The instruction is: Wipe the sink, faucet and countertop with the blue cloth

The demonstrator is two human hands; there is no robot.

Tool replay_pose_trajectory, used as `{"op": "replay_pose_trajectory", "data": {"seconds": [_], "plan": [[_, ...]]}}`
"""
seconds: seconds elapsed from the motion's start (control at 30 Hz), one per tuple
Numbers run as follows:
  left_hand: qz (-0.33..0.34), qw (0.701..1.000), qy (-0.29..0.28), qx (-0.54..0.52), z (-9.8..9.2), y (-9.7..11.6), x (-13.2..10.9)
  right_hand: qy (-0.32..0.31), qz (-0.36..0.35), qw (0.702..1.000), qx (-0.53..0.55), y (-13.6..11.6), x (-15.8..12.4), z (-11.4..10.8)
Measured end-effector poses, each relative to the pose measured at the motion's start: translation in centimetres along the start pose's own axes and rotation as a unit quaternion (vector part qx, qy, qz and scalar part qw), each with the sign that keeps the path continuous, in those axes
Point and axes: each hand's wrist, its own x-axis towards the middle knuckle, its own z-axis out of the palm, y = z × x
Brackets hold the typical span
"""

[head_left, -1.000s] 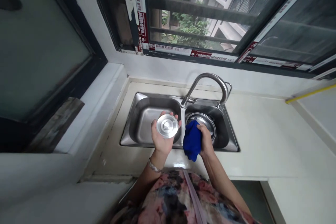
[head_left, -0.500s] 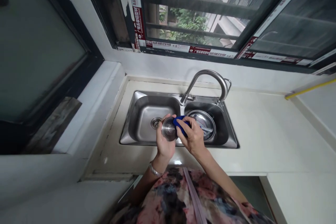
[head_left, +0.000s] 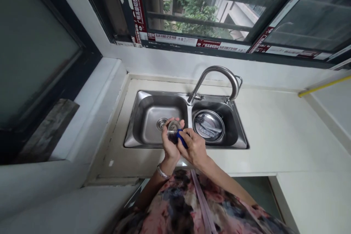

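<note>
Over the left basin, my left hand (head_left: 170, 145) grips a small round steel lid or cup (head_left: 173, 131) by its edge, with the fingers wrapped around it. My right hand (head_left: 194, 148) is shut on a blue cloth (head_left: 181, 140) and presses it against the steel piece. Most of the cloth is hidden inside my right hand. The two hands touch each other just in front of the divider between the basins. A steel mesh strainer basket (head_left: 208, 126) sits in the right basin, close to my right hand but apart from it.
The double steel sink (head_left: 159, 104) is set into a cream countertop (head_left: 274, 128). A curved steel faucet (head_left: 219, 75) rises behind the basins, below a window (head_left: 197, 7). The left basin's drain (head_left: 161, 123) lies just beyond my left hand. The strainer holds dark utensils.
The hands have come together over the left basin. The steel piece has turned from lying face-up on my left hand, and the blue cloth has moved off the strainer and onto it.
</note>
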Motion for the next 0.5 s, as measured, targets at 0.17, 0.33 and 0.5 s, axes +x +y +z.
{"op": "replay_pose_trajectory", "data": {"seconds": [0.17, 0.33, 0.5], "plan": [[-0.065, 0.998, -0.013, -0.023, -0.1, -0.2, 0.4, -0.021, -0.013, 0.999, 0.020, -0.4, -0.7, 0.0], [-0.201, 0.979, -0.006, -0.044, -0.4, 0.1, 1.0, -0.010, -0.026, 0.990, 0.135, -0.2, -0.6, -0.8], [-0.167, 0.985, -0.039, -0.004, -0.3, 0.1, 1.4, 0.127, 0.120, 0.967, 0.188, 0.9, 1.3, -4.1]]}}
